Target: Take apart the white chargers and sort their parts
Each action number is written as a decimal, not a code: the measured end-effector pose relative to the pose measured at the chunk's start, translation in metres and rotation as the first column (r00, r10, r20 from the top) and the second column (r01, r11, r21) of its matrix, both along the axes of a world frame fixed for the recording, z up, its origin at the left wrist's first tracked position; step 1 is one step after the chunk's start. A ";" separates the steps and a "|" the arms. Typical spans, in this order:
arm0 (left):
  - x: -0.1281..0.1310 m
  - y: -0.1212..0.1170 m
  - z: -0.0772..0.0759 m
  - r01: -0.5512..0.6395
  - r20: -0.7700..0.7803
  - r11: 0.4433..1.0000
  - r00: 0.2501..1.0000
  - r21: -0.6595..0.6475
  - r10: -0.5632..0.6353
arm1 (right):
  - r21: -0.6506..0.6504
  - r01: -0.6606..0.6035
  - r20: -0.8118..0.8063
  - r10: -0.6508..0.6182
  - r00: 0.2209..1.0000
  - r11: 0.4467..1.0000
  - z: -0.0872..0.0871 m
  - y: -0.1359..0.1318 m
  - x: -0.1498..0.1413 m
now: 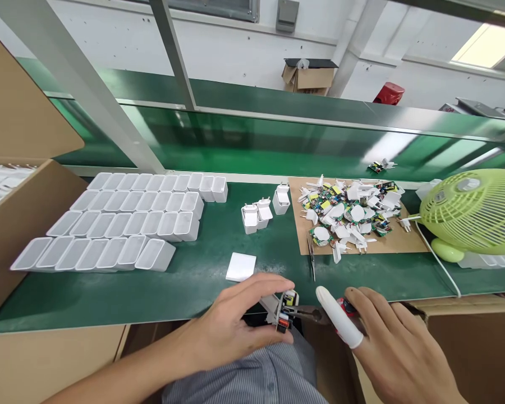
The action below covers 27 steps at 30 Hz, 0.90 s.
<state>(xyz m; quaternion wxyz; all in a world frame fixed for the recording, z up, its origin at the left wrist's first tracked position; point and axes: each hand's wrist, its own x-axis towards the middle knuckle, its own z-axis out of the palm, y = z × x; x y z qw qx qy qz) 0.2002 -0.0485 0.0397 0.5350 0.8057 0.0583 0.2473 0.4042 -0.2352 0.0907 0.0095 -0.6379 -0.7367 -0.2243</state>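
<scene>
Between the thumb and fingers of my left hand [239, 322] is a small charger circuit board [284, 317] with yellow, red and black parts and a white plastic piece attached. My right hand [387, 331], with a white finger cot [339, 317] on one finger, grips long-nose pliers [309, 314] with red and black handles. The plier tips reach the circuit board; whether they clamp a part is too small to tell. A white square cover [241, 266] lies on the bench beyond my left hand. Tweezers [311, 258] lie at the edge of the cardboard sheet [408, 242].
Rows of white plastic cases [126, 219] stand left, with a few assembled cases [256, 216] mid-bench. Circuit boards and plugs [353, 210] are heaped on the cardboard. A green fan [471, 210] stands right, its white cable [437, 261] crossing the bench. An open carton [29, 207] is far left.
</scene>
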 end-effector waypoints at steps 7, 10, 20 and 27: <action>-0.004 0.002 0.006 0.029 -0.024 0.999 0.999 0.028 -0.028 | -0.004 -0.022 -0.013 0.022 1.000 1.000 -0.003 -0.001 0.004; -0.004 0.002 0.008 0.030 -0.036 0.999 0.999 0.042 -0.029 | -0.022 -0.039 0.002 0.039 0.999 0.999 -0.003 0.000 0.004; -0.005 -0.003 0.003 -0.081 0.042 0.992 0.996 0.094 0.078 | -0.034 0.017 0.037 -0.016 0.999 0.999 -0.006 -0.009 0.017; -0.003 -0.005 0.004 -0.029 0.032 0.996 0.999 0.086 0.026 | -0.022 -0.003 0.114 0.005 0.993 1.000 -0.005 -0.006 0.013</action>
